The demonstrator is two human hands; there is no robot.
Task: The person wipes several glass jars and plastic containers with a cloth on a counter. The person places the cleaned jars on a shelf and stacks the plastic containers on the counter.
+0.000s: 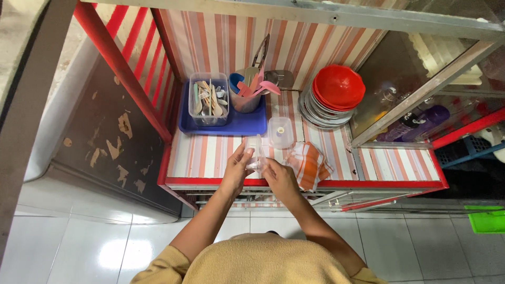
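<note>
Both hands meet over the front edge of a red-and-white striped counter [210, 158]. My left hand [238, 167] and my right hand [279, 176] together hold a small clear plastic piece [256, 153], thin and see-through; whether it is a bag or a cup I cannot tell. Just beyond it stands a small clear plastic tub [280, 131] with a lid. An orange-and-white checked cloth [311, 165] lies right of my right hand.
A blue tray [239, 125] at the back holds a clear box of spoons and forks [209, 98] and a cup of utensils [247, 94]. Stacked plates topped by red bowls [331, 94] stand right. A glass-sided cabinet [415, 79] and purple bottles [421, 123] lie further right.
</note>
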